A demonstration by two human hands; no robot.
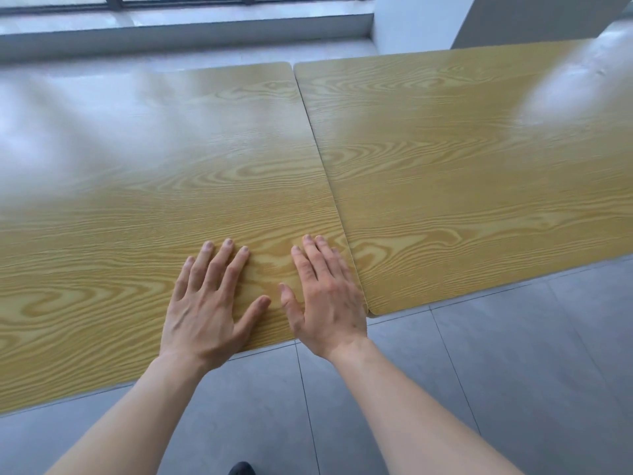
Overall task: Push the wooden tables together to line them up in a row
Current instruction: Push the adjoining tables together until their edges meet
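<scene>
I see two wood-grain benches side by side, long edges meeting along thin dark seam. Left bench (144,186) under both hands; right bench (472,173) just beside it, near corner set slightly farther from me than left bench's near edge. Left hand (209,303) flat on top, fingers spread, palm at near edge. Right hand (325,299) flat too, fingers closer together, outer edge just beside seam. Neither hand grips anything. Grey tiled floor (513,371) below, window sill (185,32) beyond.
</scene>
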